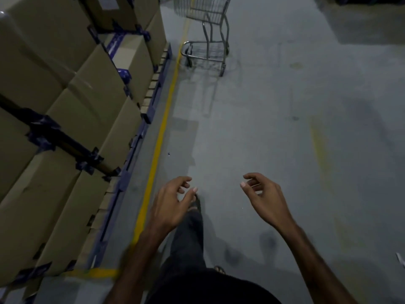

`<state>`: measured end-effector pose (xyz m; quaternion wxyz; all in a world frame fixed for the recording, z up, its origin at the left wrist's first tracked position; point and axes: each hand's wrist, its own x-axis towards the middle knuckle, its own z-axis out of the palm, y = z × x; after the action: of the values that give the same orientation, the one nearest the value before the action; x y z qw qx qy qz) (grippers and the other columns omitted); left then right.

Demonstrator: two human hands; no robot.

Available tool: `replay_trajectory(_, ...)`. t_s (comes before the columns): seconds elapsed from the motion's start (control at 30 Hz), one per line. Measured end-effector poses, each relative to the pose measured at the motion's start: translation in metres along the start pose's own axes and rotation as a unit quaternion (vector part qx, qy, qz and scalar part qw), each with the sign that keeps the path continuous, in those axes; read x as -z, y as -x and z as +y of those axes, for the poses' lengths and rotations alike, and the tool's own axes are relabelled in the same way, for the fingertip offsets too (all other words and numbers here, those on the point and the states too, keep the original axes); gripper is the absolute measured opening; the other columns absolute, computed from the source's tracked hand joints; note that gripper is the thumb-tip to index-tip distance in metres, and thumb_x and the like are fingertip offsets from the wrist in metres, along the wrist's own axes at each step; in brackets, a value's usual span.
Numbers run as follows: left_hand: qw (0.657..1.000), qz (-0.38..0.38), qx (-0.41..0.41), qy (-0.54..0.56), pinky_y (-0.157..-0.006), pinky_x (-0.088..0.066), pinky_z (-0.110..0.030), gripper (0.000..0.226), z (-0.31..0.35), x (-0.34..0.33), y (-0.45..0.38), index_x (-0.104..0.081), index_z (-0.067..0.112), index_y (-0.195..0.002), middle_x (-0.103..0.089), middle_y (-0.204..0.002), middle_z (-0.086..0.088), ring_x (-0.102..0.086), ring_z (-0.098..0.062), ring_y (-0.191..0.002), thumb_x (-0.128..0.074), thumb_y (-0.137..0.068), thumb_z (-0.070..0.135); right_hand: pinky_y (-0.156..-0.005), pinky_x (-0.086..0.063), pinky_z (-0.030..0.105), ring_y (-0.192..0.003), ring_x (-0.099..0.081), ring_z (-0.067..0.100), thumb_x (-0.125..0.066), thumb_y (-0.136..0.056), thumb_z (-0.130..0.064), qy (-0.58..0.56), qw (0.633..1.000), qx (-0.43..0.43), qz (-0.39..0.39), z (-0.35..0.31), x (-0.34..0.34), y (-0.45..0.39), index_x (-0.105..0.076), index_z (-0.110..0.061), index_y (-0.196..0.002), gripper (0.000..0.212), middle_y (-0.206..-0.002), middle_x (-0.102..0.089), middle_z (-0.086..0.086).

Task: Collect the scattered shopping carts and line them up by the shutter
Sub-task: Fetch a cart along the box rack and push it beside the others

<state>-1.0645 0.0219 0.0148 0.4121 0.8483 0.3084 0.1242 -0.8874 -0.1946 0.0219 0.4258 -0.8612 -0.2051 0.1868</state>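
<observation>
A wire shopping cart [207, 36] stands on the grey floor [274, 132] just right of the yellow floor line [162, 128], well ahead of both hands. The left hand [173, 205] and right hand [262, 198] hang empty, fingers loosely curled. Stacked cardboard boxes [65, 102] sit left of that line.

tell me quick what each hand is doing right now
Left hand: open, fingers loosely curled, holding nothing.
Right hand: open, fingers loosely curled, holding nothing.

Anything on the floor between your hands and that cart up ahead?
Nothing visible: bare floor separates the left hand and right hand from the shopping cart. The stacked boxes stay left of the yellow line.
</observation>
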Motion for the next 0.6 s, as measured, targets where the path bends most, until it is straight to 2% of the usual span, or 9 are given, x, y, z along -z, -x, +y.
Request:
replay_trajectory(0.27, 1.000, -0.009, -0.022, 0.006, -0.076, -0.055, -0.033, 0.031, 0.010, 0.010, -0.202, -0.070, 0.025, -0.126, -0.069, -0.105, 0.014, -0.064, -0.006, -0.093, -0.072, -0.099, 0.039, -0.085, -0.060, 0.040, -0.089, -0.068, -0.001, -0.071, -0.098, -0.037, -0.004, 1.000, -0.027, 0.011, -0.042, -0.010, -0.167, -0.071, -0.031, -0.113, 0.016, -0.091, -0.072, -0.017)
replay_trajectory(0.47, 0.996, -0.054, -0.069, -0.010, -0.075, -0.055, -0.031, 0.028, 0.037, 0.016, -0.355, -0.071, 0.026, -0.124, -0.068, -0.102, 0.017, -0.064, -0.006, -0.090, -0.071, -0.100, 0.040, -0.084, -0.059, 0.036, -0.091, -0.068, -0.002, -0.070, -0.100, -0.038, -0.024, 0.997, -0.049, 0.061, -0.075, 0.002, -0.280, -0.072, -0.029, -0.115, 0.018, -0.096, -0.073, -0.016)
replay_trajectory(0.6, 0.993, -0.079, -0.080, -0.020, -0.075, -0.055, -0.033, 0.027, 0.051, -0.004, -0.430, -0.072, 0.027, -0.121, -0.069, -0.099, 0.017, -0.065, -0.007, -0.086, -0.073, -0.098, 0.041, -0.082, -0.057, 0.031, -0.091, -0.067, -0.004, -0.069, -0.100, -0.040, -0.038, 0.993, -0.076, 0.084, -0.070, 0.014, -0.336, -0.071, -0.030, -0.116, 0.019, -0.100, -0.073, -0.016)
